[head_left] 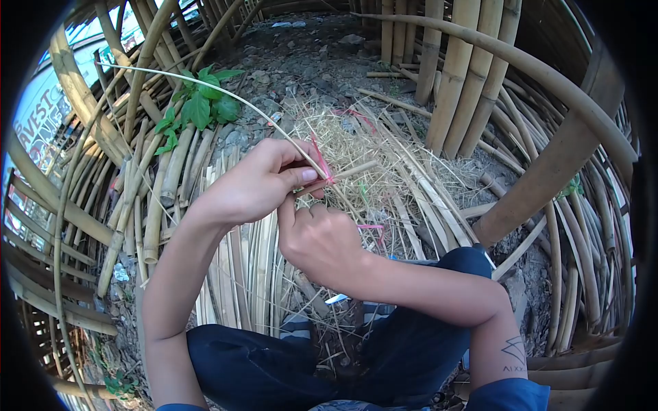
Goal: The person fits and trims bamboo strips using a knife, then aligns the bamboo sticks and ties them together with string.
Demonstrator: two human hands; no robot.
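Near the middle of the view, my left hand (264, 175) pinches a long thin bamboo strip (226, 92) that curves away to the upper left. Pink string (327, 179) is wrapped around the strip beside my left fingertips, where a short bamboo piece (355, 170) crosses it. My right hand (321, 236) is just below, its fingers curled in near the tie. Its fingertips are partly hidden, so what they grip is unclear. Under and beyond both hands lies a pile of pale shavings (356, 151).
Split bamboo strips (240, 274) lie on the ground below my hands. Thick bamboo poles (466, 75) stand at the upper right, and a slanted post (541, 175) rises at the right. Bamboo pieces (164, 185) and a green plant (202, 99) are at the left.
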